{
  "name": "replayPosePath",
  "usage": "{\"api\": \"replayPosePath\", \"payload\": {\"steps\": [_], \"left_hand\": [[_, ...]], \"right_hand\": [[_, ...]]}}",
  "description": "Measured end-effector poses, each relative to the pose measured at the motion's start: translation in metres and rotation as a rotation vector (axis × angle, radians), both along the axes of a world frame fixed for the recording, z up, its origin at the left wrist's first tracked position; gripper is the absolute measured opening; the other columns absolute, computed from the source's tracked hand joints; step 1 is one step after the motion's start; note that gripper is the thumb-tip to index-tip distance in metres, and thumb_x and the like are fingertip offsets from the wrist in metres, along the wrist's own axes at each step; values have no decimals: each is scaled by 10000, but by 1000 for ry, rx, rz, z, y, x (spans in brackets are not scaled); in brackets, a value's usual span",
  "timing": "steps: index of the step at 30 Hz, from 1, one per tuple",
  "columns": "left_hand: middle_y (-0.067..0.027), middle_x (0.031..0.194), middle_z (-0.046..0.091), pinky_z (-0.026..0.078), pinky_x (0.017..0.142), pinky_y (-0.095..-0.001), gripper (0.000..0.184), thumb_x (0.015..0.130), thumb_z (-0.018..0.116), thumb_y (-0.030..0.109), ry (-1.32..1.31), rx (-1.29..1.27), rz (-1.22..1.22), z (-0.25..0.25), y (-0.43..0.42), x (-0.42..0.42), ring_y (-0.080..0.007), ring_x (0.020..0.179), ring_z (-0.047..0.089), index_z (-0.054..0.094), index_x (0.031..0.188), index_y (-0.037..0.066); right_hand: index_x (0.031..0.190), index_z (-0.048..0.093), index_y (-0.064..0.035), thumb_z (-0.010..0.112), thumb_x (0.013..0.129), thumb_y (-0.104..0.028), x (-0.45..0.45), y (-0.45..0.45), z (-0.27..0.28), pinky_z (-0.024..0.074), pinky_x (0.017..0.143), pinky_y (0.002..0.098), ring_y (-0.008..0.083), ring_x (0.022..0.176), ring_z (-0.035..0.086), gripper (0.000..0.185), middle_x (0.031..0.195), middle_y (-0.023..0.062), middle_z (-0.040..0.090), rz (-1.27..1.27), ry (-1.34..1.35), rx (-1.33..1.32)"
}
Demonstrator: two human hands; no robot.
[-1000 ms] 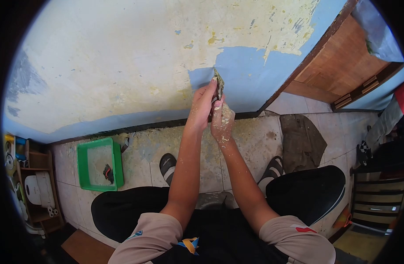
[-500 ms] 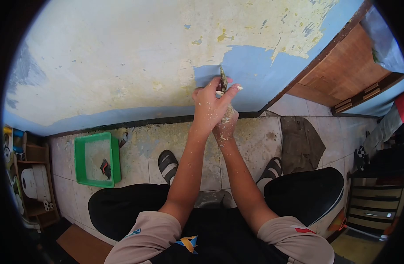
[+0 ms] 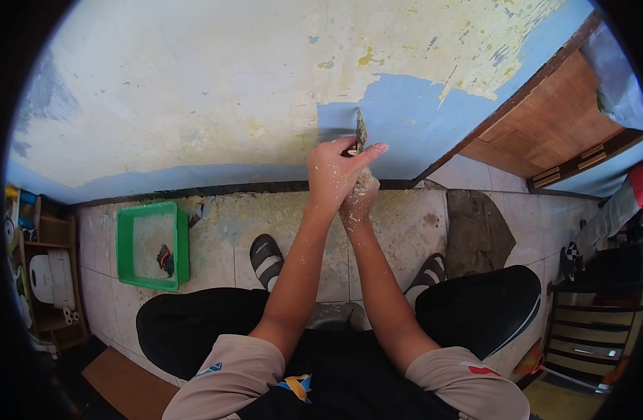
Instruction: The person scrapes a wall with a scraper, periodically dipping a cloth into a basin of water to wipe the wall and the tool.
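Observation:
A scraper (image 3: 361, 131) with a flake-covered blade points up at the wall (image 3: 195, 105), where pale, patchy paint borders a blue area. My right hand (image 3: 361, 194), speckled with paint flakes, is closed around the scraper's handle, which is mostly hidden. My left hand (image 3: 332, 173) lies over the upper part of the handle, its fingers curled beside the blade and its thumb stretched to the right. The blade tip is at or very near the blue surface.
On the floor at the left stands a green basin (image 3: 184, 245) with a dark and red object inside. A brown cloth (image 3: 475, 234) lies to the right. Shelves (image 3: 52, 280) stand far left, a slatted rack (image 3: 594, 329) far right, wooden panel (image 3: 559, 112) upper right.
My left hand has shifted from pinching beside the blade to lying over the handle, thumb now stretched out. The view has moved slightly, so the wall and basin appear shifted.

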State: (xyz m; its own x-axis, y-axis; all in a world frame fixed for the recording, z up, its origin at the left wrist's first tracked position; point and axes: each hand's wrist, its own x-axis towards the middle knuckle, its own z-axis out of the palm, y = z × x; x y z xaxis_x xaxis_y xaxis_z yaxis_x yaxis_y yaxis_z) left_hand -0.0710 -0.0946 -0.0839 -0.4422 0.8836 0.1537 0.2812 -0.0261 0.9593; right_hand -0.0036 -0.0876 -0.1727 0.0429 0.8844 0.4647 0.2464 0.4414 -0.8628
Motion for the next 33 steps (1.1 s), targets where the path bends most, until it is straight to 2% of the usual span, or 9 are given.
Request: {"api": "replayPosePath", "payload": {"steps": [10,15,24,27,29,31,33], "left_hand": [[-83,671,708,515,636,-235,472,825,847,316,11,-10,27,-22,2,2,-71,656,668,752,1104,-53],[-86,670,706,513,636,-232,470,830,843,310,0,-15,17,-36,1,2,-70,655,666,750,1104,-59],[-83,674,720,524,660,-265,480,830,817,387,6,-122,19,-60,-6,7,-100,649,677,770,1093,-12],[-67,667,722,525,684,-271,500,836,798,433,122,-120,53,-65,-7,8,-112,639,678,775,1095,6],[-131,720,734,440,870,-378,668,792,740,651,73,-171,62,-67,-10,10,-232,715,706,794,1047,35],[-122,718,736,416,885,-382,673,800,729,656,87,-184,61,-77,-10,11,-229,726,707,793,1054,36],[-113,716,737,393,900,-386,678,807,719,662,103,-200,58,-85,-11,11,-226,737,709,792,1062,38]], "right_hand": [[965,698,-54,708,875,-252,3,-1,-13,522,598,433,414,716,690,218,755,178,703,22,48,17],[938,685,-23,672,902,-280,5,-2,-26,512,599,446,420,723,684,260,766,195,699,32,-13,29],[958,680,-22,674,900,-276,10,-12,-58,514,628,443,419,763,693,261,788,188,708,53,-22,-87],[975,688,-32,683,894,-278,10,-13,-63,519,646,446,415,785,698,259,812,184,717,63,15,-44],[983,692,-39,688,890,-282,10,-16,-68,521,650,452,415,786,699,260,816,185,719,65,1,-81],[991,696,-46,694,886,-285,11,-17,-79,523,654,457,414,788,700,262,820,185,720,69,-13,-120],[1089,703,-12,772,837,-220,14,-17,-92,538,695,389,316,866,750,334,910,177,751,85,-112,-232]]}}
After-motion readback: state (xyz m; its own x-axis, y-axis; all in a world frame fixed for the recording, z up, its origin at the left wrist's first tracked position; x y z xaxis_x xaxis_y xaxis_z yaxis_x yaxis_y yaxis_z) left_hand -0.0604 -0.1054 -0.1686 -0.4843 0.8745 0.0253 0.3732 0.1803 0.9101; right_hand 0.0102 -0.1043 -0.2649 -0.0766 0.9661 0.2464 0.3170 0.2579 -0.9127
